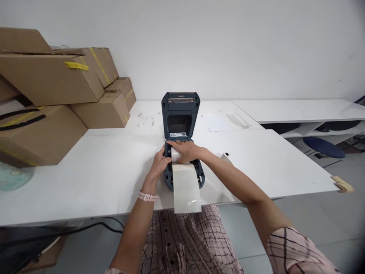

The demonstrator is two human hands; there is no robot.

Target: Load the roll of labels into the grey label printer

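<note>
A dark blue-grey label printer stands on the white table with its lid raised. Inside its base lies a white label roll, partly covered by my right hand. A wide strip of labels runs from the roll out over the front and hangs past the table edge. My left hand is closed on the left side of the base, thumb over the rim beside the roll. Across the roll lies my right hand, fingers behind it and thumb in front, closed on it.
Several cardboard boxes are stacked at the left. A small white roll lies right of the printer, partly behind my right forearm. Sheets of paper lie farther back. A yellowish corner piece sits at the table's right corner, and a blue stool stands beyond.
</note>
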